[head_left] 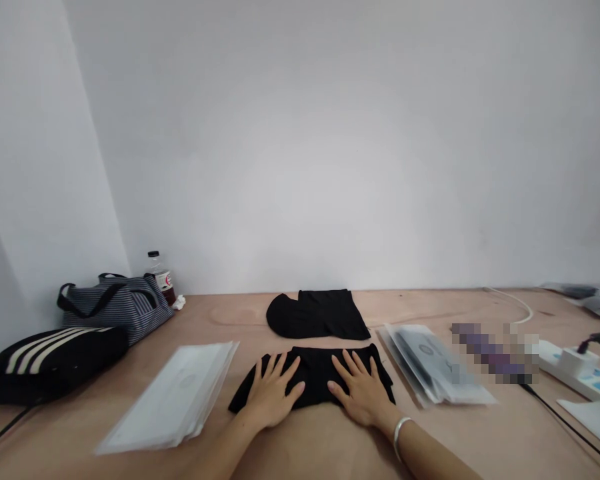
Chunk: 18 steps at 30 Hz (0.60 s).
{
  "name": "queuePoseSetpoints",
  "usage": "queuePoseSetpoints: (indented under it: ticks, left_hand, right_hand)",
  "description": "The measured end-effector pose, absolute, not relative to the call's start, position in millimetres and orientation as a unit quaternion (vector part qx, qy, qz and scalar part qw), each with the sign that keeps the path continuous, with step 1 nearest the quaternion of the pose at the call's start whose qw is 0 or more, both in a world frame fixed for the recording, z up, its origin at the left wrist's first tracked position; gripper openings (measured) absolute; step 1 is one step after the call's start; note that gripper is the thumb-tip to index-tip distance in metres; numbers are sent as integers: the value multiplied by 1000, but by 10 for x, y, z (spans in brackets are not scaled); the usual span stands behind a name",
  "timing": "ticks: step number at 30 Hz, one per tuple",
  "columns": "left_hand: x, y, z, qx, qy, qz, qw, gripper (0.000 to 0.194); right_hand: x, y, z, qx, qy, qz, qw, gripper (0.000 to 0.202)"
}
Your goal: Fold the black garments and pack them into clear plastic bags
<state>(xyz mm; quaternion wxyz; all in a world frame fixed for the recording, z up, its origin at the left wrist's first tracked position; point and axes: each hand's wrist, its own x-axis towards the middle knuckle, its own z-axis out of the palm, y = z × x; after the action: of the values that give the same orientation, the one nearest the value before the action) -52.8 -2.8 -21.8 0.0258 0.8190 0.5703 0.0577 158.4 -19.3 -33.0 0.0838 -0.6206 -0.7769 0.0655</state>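
A folded piece of black fabric (316,373) lies flat on the table in front of me. Pressed on its left part is my left hand (274,395), palm down with the fingers spread. My right hand (361,392), with a silver bangle at the wrist, rests flat on the right part, its fingers apart too. Between the two hands the cloth shows. Just behind it lies a second folded black fabric piece (323,313), rounded at its left end and straight-edged at its right; neither hand touches it. What kind of garment these are, I cannot tell.
Left stands a stack of frosted plastic bags (177,393); right, more bags (433,363) hold dark contents. Farther left are a black striped pouch (65,357), a striped handbag (123,307) and a bottle (163,277). A power strip (555,360) and cables lie right. A wall closes the back.
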Motion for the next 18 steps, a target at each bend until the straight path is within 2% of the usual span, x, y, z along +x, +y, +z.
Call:
queuePoseSetpoints:
  ticks: [18]
  left_hand:
    - [-543,-190,-189,818,565,94,58,57]
  right_hand:
    - [1668,-343,-284,-604,-789,65,87,62]
